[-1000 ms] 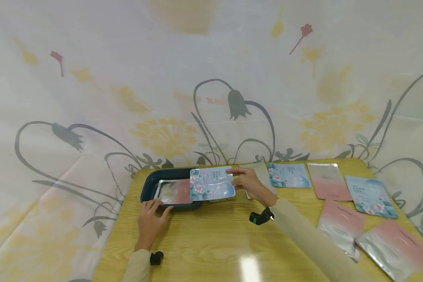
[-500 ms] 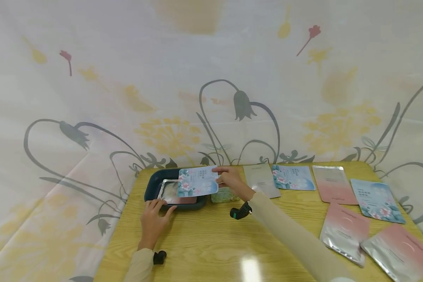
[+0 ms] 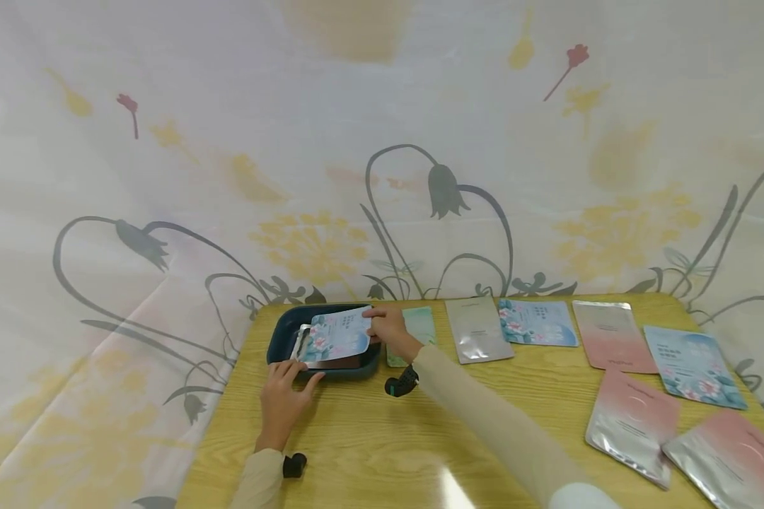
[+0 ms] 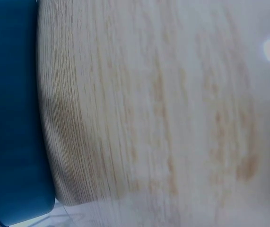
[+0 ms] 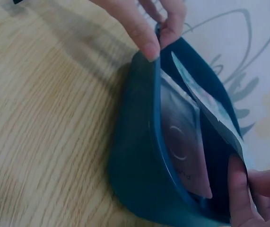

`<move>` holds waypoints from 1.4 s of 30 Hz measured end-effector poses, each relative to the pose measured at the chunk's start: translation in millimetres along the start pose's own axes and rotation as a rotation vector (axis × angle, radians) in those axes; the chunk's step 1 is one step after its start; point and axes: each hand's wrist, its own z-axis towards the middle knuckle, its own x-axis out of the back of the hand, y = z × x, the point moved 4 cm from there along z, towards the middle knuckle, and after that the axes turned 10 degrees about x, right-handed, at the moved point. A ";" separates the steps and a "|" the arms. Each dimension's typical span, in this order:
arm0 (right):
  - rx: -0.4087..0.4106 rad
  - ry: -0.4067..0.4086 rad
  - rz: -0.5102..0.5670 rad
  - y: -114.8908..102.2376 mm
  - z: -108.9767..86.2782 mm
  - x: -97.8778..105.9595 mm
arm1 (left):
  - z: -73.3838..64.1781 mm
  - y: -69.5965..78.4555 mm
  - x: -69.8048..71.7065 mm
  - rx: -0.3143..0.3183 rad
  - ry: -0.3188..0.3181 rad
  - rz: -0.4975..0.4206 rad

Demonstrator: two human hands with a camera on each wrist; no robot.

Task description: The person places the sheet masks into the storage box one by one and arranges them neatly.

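Blue floral packet (image 3: 340,336): one, just left of centre in the head frame, below mid-height; held slanted, partly within the tray. I cannot tell whether its low end touches anything.
Right hand (image 3: 391,331): grip drawn in to the packet's thickness, thumb and fingers pinching its right edge.
Dark blue tray (image 3: 356,373): one, rounded corners; its side fills the left edge of my left wrist frame.
Pink-and-silver packet (image 5: 184,142): one, lying in the tray beneath the held one.
Left hand (image 3: 283,396): grip closed over the near rim, thumb outside, fingers inside, as I see at the top of my right wrist frame.
Table (image 3: 369,445): yellowish, wood-grained. On it, rightward from the tray: green packet (image 3: 420,329), silver-grey packet (image 3: 479,332), second blue packet (image 3: 537,323), pale pink packet (image 3: 613,336), third blue packet (image 3: 696,364).
Lower right: two pink packets (image 3: 634,420), corners meeting.
Backdrop (image 3: 293,141): flower-patterned, filling the upper frame.
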 end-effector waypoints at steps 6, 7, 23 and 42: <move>0.039 0.003 -0.014 1.1 2.2 -16.5 | 1.1 1.4 -1.0 0.000 0.000 -0.001; 0.054 -0.003 -0.027 2.0 1.9 -18.7 | 1.2 1.8 -0.9 -0.005 0.003 -0.001; 0.302 -0.330 -0.756 4.5 -4.0 -45.2 | 1.5 3.3 -1.2 0.022 -0.018 0.013; 0.347 -0.568 -0.713 -35.4 -27.4 -28.0 | -0.6 3.8 1.5 -0.034 0.008 -0.008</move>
